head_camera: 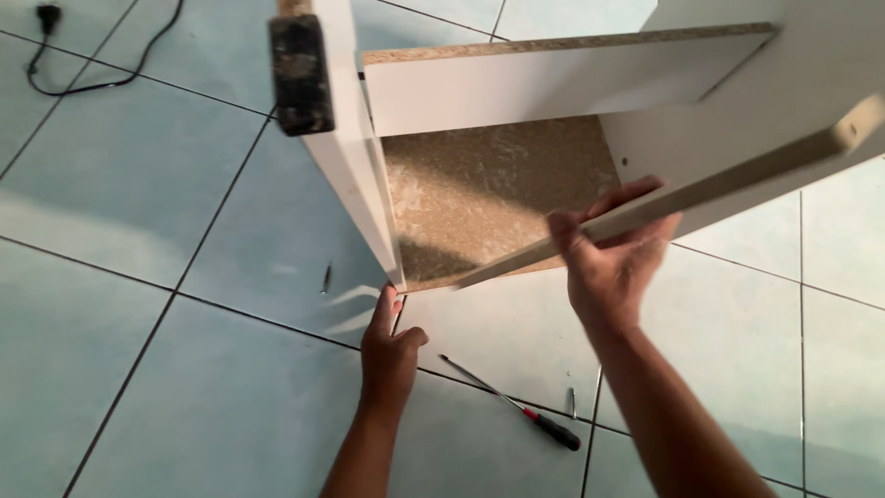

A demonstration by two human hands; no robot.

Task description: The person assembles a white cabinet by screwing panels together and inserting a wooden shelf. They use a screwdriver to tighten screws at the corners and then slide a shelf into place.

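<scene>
on tiled floor (138, 184), hands perhaps steadying cabinet (516, 184)

No packages, labels, signs or screens in view

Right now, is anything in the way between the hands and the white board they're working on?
No, nothing visible. The right hand already grips the edge of the slanted white panel, and the left hand touches the lower corner of the upright white panel. The screwdriver lies on the floor, off to the side.
</scene>
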